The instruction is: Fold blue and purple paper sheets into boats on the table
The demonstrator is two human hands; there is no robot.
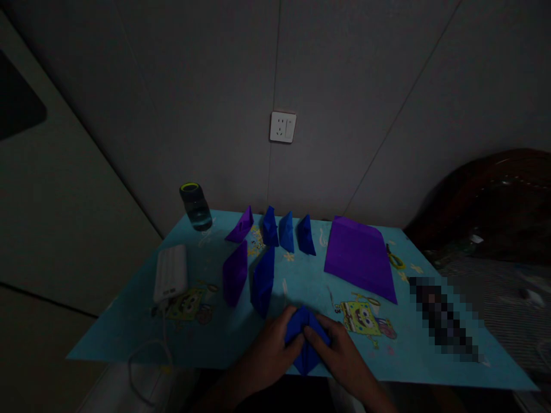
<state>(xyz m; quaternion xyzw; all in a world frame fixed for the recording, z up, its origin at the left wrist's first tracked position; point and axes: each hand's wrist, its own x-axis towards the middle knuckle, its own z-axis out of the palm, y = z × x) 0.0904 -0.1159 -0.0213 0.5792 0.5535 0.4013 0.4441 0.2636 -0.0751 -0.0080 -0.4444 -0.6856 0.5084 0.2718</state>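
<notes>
A folded piece of blue paper point(305, 362), diamond-shaped with a crease down its middle, lies at the table's near edge between my hands. My left hand point(279, 338) grips its left side, thumb on top and fingers partly hidden beneath. On the right side my right hand point(338, 344) holds it the same way, its thumb pressing near the centre crease. Just beyond stand a blue paper boat point(263, 284) and a purple paper boat point(235, 275). Farther back is a row with another purple boat point(242, 226) and several blue boats point(306, 235).
Purple paper sheets point(359, 252) lie at the right, beside yellow-handled scissors point(395, 259). A white power bank point(171, 272) with a cable sits left, near a water bottle point(197, 207). A pixelated flat item point(445, 321) lies far right. A wall socket point(283, 127) is behind the table.
</notes>
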